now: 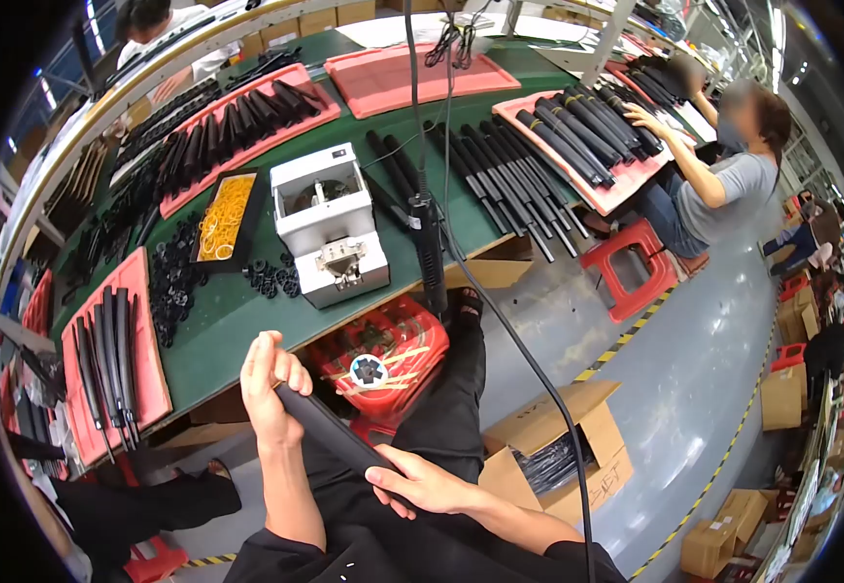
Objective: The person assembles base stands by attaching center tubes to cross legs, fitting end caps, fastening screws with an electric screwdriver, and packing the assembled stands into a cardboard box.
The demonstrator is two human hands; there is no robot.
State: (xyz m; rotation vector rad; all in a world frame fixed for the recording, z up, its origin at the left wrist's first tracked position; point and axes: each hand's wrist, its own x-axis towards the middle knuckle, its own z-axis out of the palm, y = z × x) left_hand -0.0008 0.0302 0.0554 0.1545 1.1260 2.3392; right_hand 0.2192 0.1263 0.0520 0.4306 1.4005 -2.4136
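A thick black tube [337, 429] lies slantwise over my lap, between my two hands. My left hand [274, 394] is at its upper end, fingers curled and pointing up, with the tube's end against the palm. Lower down, my right hand [420, 482] is wrapped round the other end, thumb on top. Past my hands, on the green bench, stands a white machine [330, 228] with a metal fitting on its front. A red stool [383, 355] below the bench edge carries a white ring with a black centre [369, 371] and some pale strips.
A black power tool [427, 248] hangs on a cord by the bench edge. Pink trays [155, 360] hold black tubes; a box of yellow rings [226, 219] sits beside small black parts [174, 272]. On the floor is an open carton [553, 457]. A co-worker [733, 175] sits at right.
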